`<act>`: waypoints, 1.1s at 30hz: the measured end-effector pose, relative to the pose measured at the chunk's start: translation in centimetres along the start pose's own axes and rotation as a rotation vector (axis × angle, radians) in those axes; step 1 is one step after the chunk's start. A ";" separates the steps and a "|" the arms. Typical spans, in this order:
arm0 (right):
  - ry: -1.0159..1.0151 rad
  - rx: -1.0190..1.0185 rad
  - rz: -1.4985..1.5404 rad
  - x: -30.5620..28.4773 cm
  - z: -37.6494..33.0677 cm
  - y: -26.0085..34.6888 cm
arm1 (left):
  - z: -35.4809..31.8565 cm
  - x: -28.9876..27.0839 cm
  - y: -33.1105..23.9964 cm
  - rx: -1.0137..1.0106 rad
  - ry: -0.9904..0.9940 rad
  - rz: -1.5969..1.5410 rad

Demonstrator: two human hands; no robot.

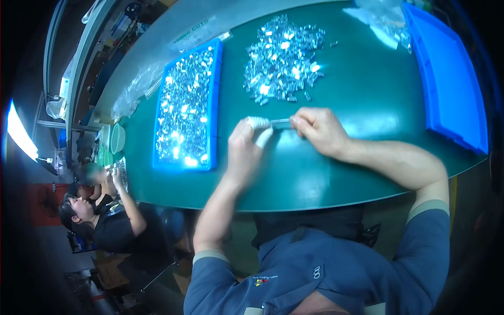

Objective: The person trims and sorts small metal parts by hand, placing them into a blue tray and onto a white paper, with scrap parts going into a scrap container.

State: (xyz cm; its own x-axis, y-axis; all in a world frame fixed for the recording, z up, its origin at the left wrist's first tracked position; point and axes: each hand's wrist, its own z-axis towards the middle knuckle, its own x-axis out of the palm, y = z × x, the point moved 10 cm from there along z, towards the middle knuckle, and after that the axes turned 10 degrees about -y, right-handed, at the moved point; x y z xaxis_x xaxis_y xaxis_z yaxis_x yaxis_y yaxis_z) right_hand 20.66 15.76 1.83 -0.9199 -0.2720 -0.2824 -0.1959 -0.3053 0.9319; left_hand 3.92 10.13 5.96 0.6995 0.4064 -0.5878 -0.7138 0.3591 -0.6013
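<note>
While clamping left hand and right hand on opposite ends of a slim metal piece, probably for steadiness, holding it just near-side of the loose pile; keeping a filled blue tray left of that pile, seemingly within reach.

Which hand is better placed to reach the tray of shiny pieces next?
Probably your left hand: it is nearer that blue tray, while your right hand sits farther across. A thin grey piece spans between their fingertips.
</note>
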 end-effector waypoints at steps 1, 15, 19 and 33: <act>0.004 -0.004 -0.003 0.2 -0.3 -0.2 | -0.3 -0.1 0.2 -0.001 -0.004 -0.006; 0.235 0.028 -0.070 2.1 -1.6 0.2 | -1.4 -0.6 -0.5 0.013 0.106 -0.234; 0.241 -0.082 -0.058 1.9 -1.5 0.8 | -1.6 -0.1 -0.2 -0.046 0.144 -0.293; 0.253 -0.174 -0.138 2.7 -0.7 2.9 | -2.1 0.8 1.1 -0.193 0.205 -0.449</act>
State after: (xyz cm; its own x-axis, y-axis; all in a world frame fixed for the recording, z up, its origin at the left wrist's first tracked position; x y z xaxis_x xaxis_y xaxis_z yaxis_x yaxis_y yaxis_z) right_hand 17.85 13.53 3.57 -0.7711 -0.4286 -0.4709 -0.2313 -0.5005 0.8343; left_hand 3.71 9.12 3.71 0.9410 0.0682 -0.3314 -0.3365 0.2908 -0.8957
